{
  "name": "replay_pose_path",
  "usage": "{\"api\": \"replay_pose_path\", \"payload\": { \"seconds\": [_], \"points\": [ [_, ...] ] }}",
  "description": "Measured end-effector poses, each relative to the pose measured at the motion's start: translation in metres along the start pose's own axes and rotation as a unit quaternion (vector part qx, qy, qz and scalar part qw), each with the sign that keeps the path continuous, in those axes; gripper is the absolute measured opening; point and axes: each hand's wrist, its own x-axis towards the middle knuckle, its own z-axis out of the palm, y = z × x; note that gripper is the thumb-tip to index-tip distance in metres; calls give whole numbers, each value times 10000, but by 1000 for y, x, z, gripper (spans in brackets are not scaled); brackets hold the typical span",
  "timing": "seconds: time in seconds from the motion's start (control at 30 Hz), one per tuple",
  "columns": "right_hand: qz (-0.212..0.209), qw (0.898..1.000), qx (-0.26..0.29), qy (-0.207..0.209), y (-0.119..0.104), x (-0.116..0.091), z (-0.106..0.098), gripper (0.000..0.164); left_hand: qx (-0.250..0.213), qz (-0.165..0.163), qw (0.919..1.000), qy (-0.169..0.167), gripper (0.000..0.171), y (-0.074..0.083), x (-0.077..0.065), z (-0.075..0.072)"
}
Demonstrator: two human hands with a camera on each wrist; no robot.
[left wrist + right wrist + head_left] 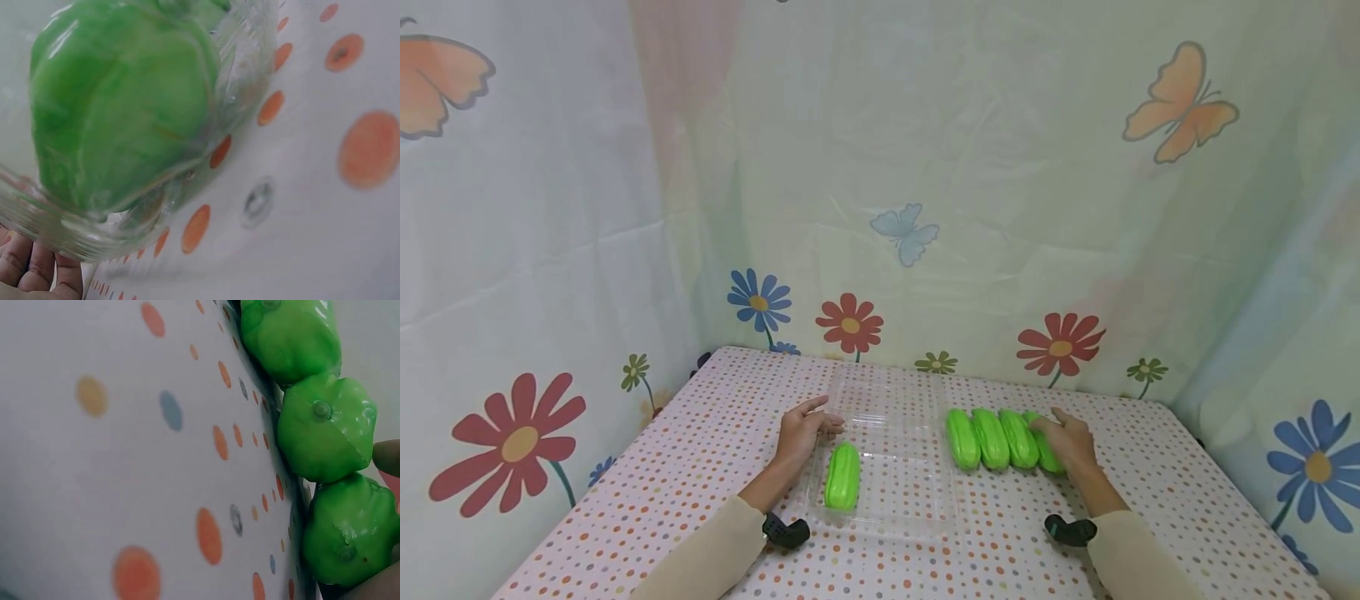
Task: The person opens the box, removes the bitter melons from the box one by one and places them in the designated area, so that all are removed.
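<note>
A clear plastic clamshell box [887, 525] lies unfolded on the table, its lid part [887, 392] toward the back wall. One glossy green cucumber [842, 477] lies lengthwise in the box's left side and fills much of the left wrist view. My left hand [801, 433] is at the box's left edge near the fold, fingers loosely extended; whether they touch it is unclear. Right of the box, several similar cucumbers [990, 439] lie side by side in a row. My right hand [1070, 442] grips the rightmost cucumber [1048, 457] between thumb and fingers, partly covering it.
A dotted cloth covers the table [1000, 558]. Behind and on both sides hang curtains [985, 167] printed with flowers and butterflies. Dark wrist cameras [786, 531] sit on both wrists.
</note>
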Motion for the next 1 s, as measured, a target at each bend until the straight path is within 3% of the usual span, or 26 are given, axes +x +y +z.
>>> {"api": "replay_pose_path", "payload": {
  "seconds": [0.23, 0.53, 0.77, 0.87, 1.0],
  "points": [
    [-303, 9984, 146, 464, 4, -3, 3, 70, -37, 17, 10000, 13, 51, 0, 2, 0],
    [-97, 9898, 392, 1365, -3, -15, 5, 68, -28, -5, 10000, 35, 49, -1, 0, 1],
    [-986, 9741, 1276, 1586, -30, -38, 12, 61, 26, 32, 10000, 21, 51, 0, 0, 0],
    [-1197, 9669, 1585, 1603, -48, -49, 15, 56, -13, 77, 10000, -43, 51, 0, 1, 0],
    [-1383, 9646, 1659, 1513, -66, -63, 23, 48, -46, 28, 10000, -9, 52, -1, 0, 0]
  ]
}}
